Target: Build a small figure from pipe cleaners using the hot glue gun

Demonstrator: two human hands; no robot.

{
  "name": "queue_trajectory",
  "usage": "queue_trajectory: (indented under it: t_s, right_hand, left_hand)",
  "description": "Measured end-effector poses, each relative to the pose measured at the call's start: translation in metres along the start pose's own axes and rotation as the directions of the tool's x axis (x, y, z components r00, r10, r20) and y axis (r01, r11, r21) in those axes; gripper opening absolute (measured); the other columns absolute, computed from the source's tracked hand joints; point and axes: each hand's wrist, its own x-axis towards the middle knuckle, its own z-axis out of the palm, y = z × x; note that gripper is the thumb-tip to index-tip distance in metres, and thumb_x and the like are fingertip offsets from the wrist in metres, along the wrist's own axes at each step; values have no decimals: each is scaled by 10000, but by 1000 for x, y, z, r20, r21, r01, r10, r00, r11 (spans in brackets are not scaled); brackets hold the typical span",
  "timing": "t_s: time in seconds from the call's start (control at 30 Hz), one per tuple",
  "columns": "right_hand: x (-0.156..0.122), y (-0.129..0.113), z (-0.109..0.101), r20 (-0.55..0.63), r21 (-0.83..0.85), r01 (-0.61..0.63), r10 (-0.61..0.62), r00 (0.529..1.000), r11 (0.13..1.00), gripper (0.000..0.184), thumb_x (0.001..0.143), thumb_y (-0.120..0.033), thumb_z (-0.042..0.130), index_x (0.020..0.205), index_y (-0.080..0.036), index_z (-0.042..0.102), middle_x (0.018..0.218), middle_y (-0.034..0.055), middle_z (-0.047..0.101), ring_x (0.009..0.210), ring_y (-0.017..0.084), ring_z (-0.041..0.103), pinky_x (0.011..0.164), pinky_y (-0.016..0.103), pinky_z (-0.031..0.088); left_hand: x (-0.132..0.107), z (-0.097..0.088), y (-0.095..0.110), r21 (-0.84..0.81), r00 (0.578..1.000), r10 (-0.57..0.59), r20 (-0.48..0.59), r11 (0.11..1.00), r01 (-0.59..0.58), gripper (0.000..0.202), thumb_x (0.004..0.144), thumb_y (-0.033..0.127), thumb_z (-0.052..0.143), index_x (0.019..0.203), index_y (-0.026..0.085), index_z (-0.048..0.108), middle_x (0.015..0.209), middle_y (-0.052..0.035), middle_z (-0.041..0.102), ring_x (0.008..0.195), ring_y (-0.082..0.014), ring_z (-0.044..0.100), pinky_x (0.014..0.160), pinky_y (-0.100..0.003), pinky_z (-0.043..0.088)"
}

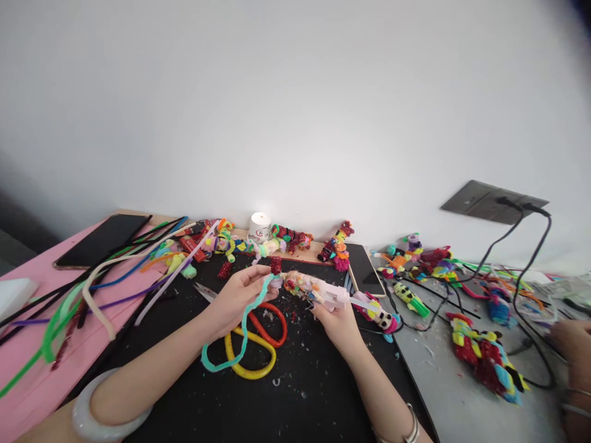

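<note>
Nearest of all is a pale bangle (pixel 87 409) on the person's left forearm, to the near left of the big scissors (pixel 265 341), which lie on a black mat (pixel 314 400). Just above those scissors, the left hand (pixel 242 292) is closed in a fingertip pinch on a red glittery piece (pixel 276 265), and a turquoise pipe cleaner (pixel 245 326) loops down from it across the handles. To the scissors' upper right, the right hand (pixel 339 320) has its fingers wrapped round a glue gun (pixel 333 296), its messy, fluff-caked nose pointing toward the piece; I can't tell whether they touch. Beyond the scissors stand a paper cup (pixel 260 226) and little fuzzy figures (pixel 293 239). Loose pipe cleaners (pixel 95 301) sprawl to their left; well off to their right is another person's hand (pixel 572 340).
</note>
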Motion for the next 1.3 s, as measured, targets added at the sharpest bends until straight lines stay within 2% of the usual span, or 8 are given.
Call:
queue_trajectory:
  t_s: [0.33,0.63,0.87,1.3]
  right_hand:
    - [1,-4,-1,39,-61,46,-44,998,997,236,753,-242,634,974,-191,699,1001,77,732,913,250,679,824,389,546]
    - [1,-5,-1,65,-30,44,-42,997,999,317,772,-232,634,1084,-191,670,1109,93,701,1039,267,645,920,427,505]
    - [1,0,-2,12,-51,28,-28,1000,998,272,757,-229,641,1021,-200,699,1047,75,725,972,265,673,879,415,530]
    - [2,0,-2,-2,-21,7,-7,1000,1000,253,764,-244,658,1006,-188,703,1067,90,717,1004,283,659,900,426,513]
  left_hand:
    - [-4,3,2,3,1000,11,19,1000,-11,229,735,269,728,899,177,598,739,2,679,702,-119,643,802,-297,511]
    - [-5,3,3,-1,1000,9,13,1000,-9,248,725,255,739,899,178,580,782,5,678,719,-111,647,799,-281,509]
    - [-4,3,4,-21,1000,18,19,1000,-18,223,738,280,731,872,178,585,762,1,691,707,-114,652,818,-296,516]
    - [-3,2,3,-23,1000,25,8,999,-25,222,730,263,743,863,171,591,774,-9,694,695,-115,654,790,-292,530]
